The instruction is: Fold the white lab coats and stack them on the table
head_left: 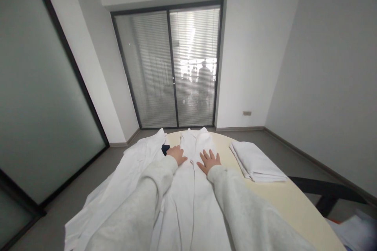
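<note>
A long white coat (188,196) lies lengthwise on the round cream table (282,198), a front seam running down its middle. On its upper left part rests my left hand (176,154), palm down, fingers out and holding nothing. My right hand (209,160) lies flat with spread fingers on the coat's upper right part. Left of the coat, a second white garment (138,164) is spread out and hangs over the table's left edge. A small dark blue item (165,149) shows beside my left hand; its kind is unclear. My sleeves hide parts of both garments.
A folded white cloth (256,160) sits near the table's right edge. At the lower right are a dark chair-like frame (326,188) and blurred white fabric (357,229). Beyond the table stands a glazed sliding door (171,66) with blinds; silhouettes of people show through it.
</note>
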`<action>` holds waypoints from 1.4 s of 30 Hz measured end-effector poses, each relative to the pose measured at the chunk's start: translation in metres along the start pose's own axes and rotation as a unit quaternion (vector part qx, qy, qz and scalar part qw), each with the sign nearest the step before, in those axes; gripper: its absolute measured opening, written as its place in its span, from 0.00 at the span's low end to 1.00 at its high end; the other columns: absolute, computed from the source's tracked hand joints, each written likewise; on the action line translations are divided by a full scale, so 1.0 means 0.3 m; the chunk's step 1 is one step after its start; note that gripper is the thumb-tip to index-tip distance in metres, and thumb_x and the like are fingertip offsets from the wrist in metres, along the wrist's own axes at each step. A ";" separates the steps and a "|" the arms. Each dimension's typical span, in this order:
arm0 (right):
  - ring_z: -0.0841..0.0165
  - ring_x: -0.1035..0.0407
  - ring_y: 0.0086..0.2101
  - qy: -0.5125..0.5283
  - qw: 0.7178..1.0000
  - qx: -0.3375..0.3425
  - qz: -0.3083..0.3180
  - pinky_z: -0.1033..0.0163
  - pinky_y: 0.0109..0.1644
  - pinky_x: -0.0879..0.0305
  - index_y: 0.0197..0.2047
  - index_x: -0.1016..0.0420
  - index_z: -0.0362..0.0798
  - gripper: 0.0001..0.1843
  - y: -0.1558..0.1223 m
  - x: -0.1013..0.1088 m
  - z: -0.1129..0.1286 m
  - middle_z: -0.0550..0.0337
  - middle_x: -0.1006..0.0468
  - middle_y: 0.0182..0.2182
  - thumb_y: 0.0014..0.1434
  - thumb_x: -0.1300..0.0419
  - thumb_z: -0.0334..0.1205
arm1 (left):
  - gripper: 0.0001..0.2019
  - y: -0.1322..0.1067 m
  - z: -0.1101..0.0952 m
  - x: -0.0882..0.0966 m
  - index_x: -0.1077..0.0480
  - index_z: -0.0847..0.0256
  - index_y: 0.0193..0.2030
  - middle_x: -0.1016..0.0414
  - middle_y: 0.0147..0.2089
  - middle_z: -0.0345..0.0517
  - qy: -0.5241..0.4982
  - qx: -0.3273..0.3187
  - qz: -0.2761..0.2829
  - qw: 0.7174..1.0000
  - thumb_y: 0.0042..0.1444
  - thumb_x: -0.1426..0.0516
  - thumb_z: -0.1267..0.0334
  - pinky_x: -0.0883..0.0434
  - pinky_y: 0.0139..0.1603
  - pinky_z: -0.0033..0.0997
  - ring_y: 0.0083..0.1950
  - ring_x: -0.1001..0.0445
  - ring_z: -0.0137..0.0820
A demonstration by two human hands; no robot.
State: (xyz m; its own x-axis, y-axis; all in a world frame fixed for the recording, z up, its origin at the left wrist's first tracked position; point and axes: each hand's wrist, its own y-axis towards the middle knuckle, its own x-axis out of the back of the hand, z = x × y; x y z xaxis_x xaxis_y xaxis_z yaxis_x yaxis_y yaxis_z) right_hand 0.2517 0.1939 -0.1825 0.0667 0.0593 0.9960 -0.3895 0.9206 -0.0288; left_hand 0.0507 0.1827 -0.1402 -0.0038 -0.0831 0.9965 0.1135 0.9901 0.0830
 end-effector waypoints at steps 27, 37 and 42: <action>0.63 0.35 0.43 0.029 0.986 0.102 -0.127 0.58 0.48 0.47 0.48 0.31 0.50 0.18 0.128 0.083 0.029 0.52 0.29 0.43 0.60 0.55 0.44 | 0.20 0.039 0.000 -0.113 0.37 0.57 0.53 0.35 0.49 0.54 -0.015 0.008 -0.130 0.991 0.58 0.54 0.51 0.44 0.53 0.44 0.53 0.39 0.42; 0.53 0.70 0.62 0.011 0.997 0.076 -0.017 0.37 0.58 0.72 0.64 0.58 0.68 0.28 0.200 0.000 -0.017 0.71 0.59 0.65 0.60 0.65 0.55 | 0.26 0.107 0.055 -0.209 0.52 0.43 0.64 0.59 0.68 0.39 -0.072 -0.002 -0.020 0.997 0.59 0.62 0.46 0.59 0.59 0.62 0.67 0.64 0.49; 0.51 0.70 0.62 0.041 0.994 0.083 -0.062 0.36 0.58 0.74 0.64 0.53 0.63 0.29 0.170 0.040 -0.009 0.68 0.58 0.65 0.60 0.62 0.57 | 0.27 0.104 0.056 -0.205 0.51 0.43 0.63 0.60 0.69 0.40 -0.068 0.002 -0.042 0.997 0.58 0.61 0.44 0.61 0.60 0.60 0.68 0.66 0.48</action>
State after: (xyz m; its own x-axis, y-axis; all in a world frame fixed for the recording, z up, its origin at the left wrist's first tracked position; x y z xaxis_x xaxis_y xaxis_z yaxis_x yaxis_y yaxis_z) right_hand 0.2352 0.2425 -0.1723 0.1957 -0.0122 0.9806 -0.5191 0.8470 0.1141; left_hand 0.0376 0.2207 -0.1989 -0.1475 -0.1501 0.9776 0.1023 0.9808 0.1660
